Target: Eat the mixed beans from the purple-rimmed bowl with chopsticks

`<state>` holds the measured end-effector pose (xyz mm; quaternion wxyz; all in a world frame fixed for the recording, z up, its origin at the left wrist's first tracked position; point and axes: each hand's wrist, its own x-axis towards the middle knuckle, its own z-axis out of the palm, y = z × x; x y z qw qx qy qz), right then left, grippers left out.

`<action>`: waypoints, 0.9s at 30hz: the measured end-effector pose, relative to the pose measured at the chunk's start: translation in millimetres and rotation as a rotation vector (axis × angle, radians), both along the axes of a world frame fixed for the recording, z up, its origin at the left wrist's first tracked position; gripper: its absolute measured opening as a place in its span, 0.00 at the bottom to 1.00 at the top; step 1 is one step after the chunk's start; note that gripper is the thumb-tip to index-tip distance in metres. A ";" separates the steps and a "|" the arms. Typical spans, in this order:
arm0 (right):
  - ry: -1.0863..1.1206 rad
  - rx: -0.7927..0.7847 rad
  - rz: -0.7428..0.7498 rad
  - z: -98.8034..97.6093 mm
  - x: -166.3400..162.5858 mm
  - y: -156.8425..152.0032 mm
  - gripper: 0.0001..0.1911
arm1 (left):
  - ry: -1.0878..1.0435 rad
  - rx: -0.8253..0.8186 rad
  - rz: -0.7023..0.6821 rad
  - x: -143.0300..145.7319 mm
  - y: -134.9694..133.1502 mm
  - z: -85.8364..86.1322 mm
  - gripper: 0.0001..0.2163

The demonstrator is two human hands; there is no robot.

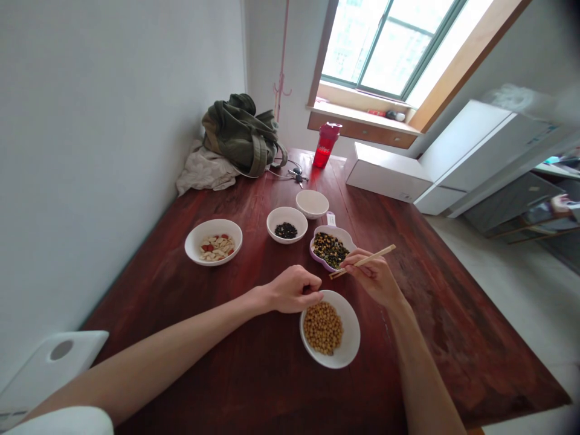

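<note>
My right hand [369, 275] is closed round a pair of wooden chopsticks [374, 257], their tips pointing left near the edge of a purple-rimmed, lobed dish [319, 258]. Mixed dark, green and yellow beans [331, 249] fill that dish. My left hand [299, 289] is curled closed, its thumb at the upper left rim of a white bowl [351, 329]. Round tan beans [323, 328] lie in this bowl. Whether anything is inside the curled left fingers is hidden.
Behind stand a white bowl [272, 219] of dark beans and another white bowl [312, 202]. To the left, a white bowl [193, 244] holds pale slices and red pieces. A green bag [240, 136], keys [298, 175], red bottle [325, 148] and white box [385, 172] sit farther back.
</note>
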<state>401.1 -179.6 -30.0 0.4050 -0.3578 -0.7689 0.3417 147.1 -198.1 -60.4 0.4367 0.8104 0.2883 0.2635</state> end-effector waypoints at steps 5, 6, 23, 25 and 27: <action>-0.030 -0.017 -0.013 0.8 -2.1 0.2 0.13 | -0.023 -0.009 0.015 0.4 -0.2 -0.2 0.20; -0.027 -0.018 -0.014 0.9 -2.4 0.1 0.14 | -0.029 -0.006 0.015 0.5 -0.1 -0.4 0.20; -0.026 0.002 -0.029 -3.4 -3.5 1.1 0.14 | -0.016 0.064 0.056 1.5 1.8 -5.3 0.18; -0.027 0.022 -0.032 -3.7 -5.1 0.8 0.14 | -0.020 0.065 0.057 1.4 1.9 -6.0 0.18; -0.030 0.042 -0.036 -4.9 -6.4 0.9 0.15 | -0.017 0.064 0.059 1.2 1.8 -6.1 0.18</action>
